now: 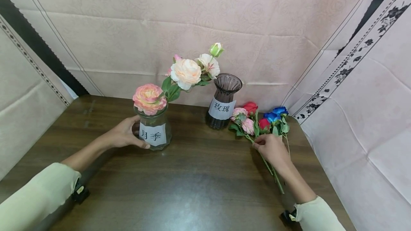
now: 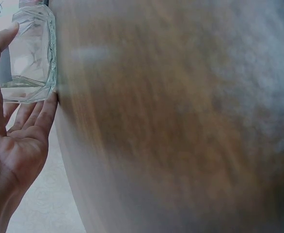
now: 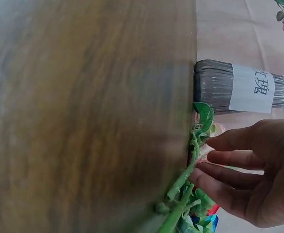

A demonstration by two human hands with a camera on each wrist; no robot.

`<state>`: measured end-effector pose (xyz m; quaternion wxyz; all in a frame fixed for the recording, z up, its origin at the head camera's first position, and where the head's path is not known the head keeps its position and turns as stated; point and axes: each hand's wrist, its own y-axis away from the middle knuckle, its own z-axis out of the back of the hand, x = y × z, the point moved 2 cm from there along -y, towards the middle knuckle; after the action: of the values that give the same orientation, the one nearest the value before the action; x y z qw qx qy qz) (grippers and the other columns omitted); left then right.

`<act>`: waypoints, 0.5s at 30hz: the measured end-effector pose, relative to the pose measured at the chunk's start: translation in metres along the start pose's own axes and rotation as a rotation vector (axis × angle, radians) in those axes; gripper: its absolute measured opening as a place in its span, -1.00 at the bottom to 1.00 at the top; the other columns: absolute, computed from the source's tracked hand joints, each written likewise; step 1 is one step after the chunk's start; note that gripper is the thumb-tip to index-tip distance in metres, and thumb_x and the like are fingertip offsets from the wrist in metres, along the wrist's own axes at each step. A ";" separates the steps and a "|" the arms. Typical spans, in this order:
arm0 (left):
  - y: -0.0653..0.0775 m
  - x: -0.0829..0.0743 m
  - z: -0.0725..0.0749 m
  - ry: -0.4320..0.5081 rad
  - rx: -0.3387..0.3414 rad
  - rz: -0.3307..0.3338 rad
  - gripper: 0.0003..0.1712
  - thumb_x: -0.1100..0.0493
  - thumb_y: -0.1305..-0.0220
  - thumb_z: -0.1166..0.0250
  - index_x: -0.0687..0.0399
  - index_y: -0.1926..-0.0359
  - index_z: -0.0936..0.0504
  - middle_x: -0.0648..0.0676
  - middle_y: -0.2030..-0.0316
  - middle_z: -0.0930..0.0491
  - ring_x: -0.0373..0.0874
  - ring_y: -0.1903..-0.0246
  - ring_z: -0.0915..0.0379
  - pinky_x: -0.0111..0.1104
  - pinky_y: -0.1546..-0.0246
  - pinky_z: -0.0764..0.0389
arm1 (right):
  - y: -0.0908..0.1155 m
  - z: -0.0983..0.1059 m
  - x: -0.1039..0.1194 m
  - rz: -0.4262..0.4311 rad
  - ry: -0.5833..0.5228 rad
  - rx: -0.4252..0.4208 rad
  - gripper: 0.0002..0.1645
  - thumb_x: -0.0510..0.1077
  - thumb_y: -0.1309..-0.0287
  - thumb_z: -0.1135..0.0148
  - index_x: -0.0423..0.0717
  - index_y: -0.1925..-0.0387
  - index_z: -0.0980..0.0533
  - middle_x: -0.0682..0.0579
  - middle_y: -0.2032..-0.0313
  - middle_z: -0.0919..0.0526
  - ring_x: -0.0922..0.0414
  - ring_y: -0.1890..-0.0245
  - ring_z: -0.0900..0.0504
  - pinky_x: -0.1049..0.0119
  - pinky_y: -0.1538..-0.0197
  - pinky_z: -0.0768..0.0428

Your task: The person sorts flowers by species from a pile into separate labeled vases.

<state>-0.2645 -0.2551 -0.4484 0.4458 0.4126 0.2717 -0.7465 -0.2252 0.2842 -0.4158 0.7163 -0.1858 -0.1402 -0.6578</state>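
Left grip [image 1: 124, 134] round clear vase [image 1: 156, 132], flowers [image 1: 150, 98] in it

The clear labelled vase [image 1: 154, 131] stands upright on the bench [image 1: 179, 188], holding pink, peach and white blooms [image 1: 185, 74]. The flowers [image 1: 248, 126], pink, red and blue, lie bunched to its right, their stem count hard to tell.

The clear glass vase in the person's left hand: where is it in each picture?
Head view: the clear glass vase is left of centre, below a pink flower.
Left wrist view: top left corner, partly cut off.
Right wrist view: not in it.
Shared landmark: the brown tabletop, in all three.
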 end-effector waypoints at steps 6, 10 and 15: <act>-0.001 0.000 0.000 -0.002 0.004 0.002 0.19 0.21 -0.04 -0.80 0.37 -0.60 -0.34 0.40 -0.37 -0.66 0.40 -0.38 -0.64 -0.18 -0.32 -0.77 | 0.002 -0.001 -0.005 -0.044 0.066 0.050 -0.77 -0.11 -0.38 -0.54 -0.17 0.05 -0.84 -0.18 0.10 -0.92 -0.26 0.02 -0.87 -0.29 0.03 -0.79; -0.001 0.000 0.000 0.003 0.008 0.003 0.19 0.21 -0.07 -0.80 0.35 -0.61 -0.33 0.39 -0.40 -0.64 0.41 -0.41 -0.61 -0.02 -0.36 -0.76 | 0.002 -0.003 -0.007 -0.054 0.090 0.068 -0.69 -0.07 -0.42 -0.53 -0.19 -0.04 -0.83 -0.23 0.04 -0.91 -0.29 -0.02 -0.86 -0.31 0.00 -0.79; 0.000 0.000 0.000 -0.006 0.004 0.004 0.21 0.21 -0.06 -0.81 0.35 -0.62 -0.32 0.41 -0.41 -0.62 0.44 -0.42 -0.60 0.10 -0.39 -0.74 | -0.004 -0.006 -0.007 -0.033 0.083 0.096 -0.69 -0.07 -0.46 -0.50 -0.19 -0.06 -0.84 -0.25 -0.05 -0.90 -0.31 -0.09 -0.84 -0.33 -0.06 -0.80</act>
<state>-0.2650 -0.2550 -0.4484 0.4474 0.4119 0.2682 -0.7471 -0.2298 0.2879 -0.4238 0.7188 -0.1214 -0.1448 -0.6690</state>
